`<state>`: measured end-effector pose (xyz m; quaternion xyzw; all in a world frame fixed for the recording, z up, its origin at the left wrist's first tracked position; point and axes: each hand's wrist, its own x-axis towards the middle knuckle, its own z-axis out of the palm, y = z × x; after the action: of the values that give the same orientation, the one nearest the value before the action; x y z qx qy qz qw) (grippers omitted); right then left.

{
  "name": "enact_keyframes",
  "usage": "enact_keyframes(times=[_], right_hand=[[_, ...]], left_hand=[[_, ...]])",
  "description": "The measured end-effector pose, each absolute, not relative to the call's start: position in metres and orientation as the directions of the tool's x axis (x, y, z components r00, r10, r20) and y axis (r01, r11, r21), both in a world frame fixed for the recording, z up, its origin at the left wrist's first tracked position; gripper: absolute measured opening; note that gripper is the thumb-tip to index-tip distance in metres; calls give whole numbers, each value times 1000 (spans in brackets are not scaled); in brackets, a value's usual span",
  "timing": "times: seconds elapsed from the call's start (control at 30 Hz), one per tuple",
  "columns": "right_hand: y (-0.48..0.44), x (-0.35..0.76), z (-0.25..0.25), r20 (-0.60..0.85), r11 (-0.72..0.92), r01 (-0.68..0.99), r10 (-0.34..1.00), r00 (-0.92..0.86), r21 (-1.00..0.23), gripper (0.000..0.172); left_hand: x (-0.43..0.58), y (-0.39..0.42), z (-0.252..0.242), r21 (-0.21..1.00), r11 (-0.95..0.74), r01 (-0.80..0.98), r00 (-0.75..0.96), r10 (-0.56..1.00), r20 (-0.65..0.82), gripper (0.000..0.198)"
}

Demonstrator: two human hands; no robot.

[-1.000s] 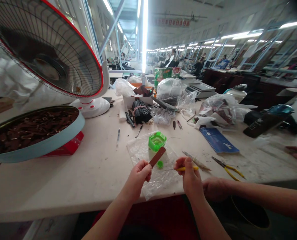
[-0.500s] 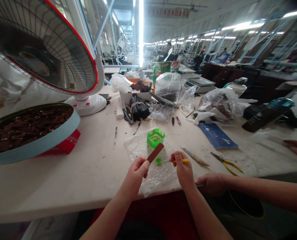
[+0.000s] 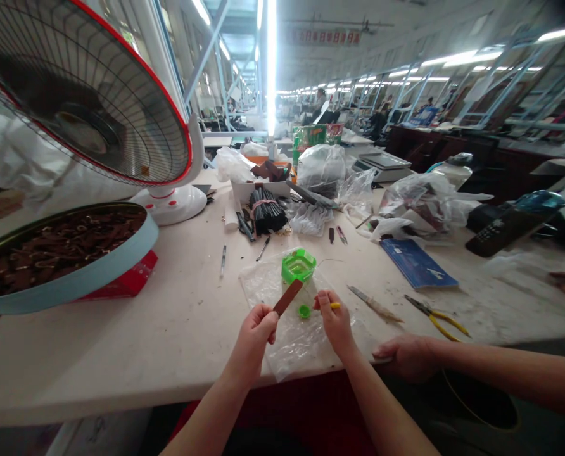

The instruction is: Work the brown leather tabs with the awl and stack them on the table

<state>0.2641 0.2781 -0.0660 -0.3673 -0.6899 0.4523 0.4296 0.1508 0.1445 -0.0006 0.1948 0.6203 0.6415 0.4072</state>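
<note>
My left hand (image 3: pixel 258 327) pinches the lower end of a flat brown strip (image 3: pixel 288 298), which slants up to the right. My right hand (image 3: pixel 332 315) is closed round a thin tool with a yellow handle (image 3: pixel 335 305); its tip is too small to make out. Between and beyond my hands stands a green container (image 3: pixel 298 265), with a small green cup (image 3: pixel 304 311) nearer me. Both are on a clear plastic sheet (image 3: pixel 285 358) on the table (image 3: pixel 178 354).
At the left are a fan (image 3: pixel 173 201) and a round tray (image 3: pixel 73 272) of brown pieces. Right of my hands lie a knife (image 3: pixel 375 304), yellow-handled pliers (image 3: pixel 437 316) and a blue booklet (image 3: pixel 418 263). Another person's hand (image 3: pixel 406 356) touches the table edge.
My right hand has moved left and its tool has turned. My left hand has shifted slightly left and down with the brown strip. The view has tilted a little.
</note>
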Motion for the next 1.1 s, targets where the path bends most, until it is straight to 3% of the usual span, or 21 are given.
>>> enact_keyframes(times=[0.4, 0.5, 0.63, 0.83, 1.1], right_hand=[[273, 272, -53, 248, 266, 29, 926, -283, -963, 40], [261, 285, -22, 198, 165, -156, 955, -221, -974, 37], [239, 296, 19, 125, 6, -464, 966, -226, -886, 33], [224, 292, 28, 125, -18, -464, 953, -275, -885, 33], [218, 284, 28, 90, -80, -508, 949, -301, -857, 34]], left_hand=[[154, 141, -1, 953, 124, -277, -556, 788, -264, 24], [157, 140, 2, 953, 154, -261, -508, 817, -271, 25], [164, 137, 7, 958, 145, -247, -428, 871, -243, 27], [171, 127, 18, 968, 127, -218, -367, 908, -202, 28], [174, 126, 26, 978, 105, -179, -409, 896, -171, 23]])
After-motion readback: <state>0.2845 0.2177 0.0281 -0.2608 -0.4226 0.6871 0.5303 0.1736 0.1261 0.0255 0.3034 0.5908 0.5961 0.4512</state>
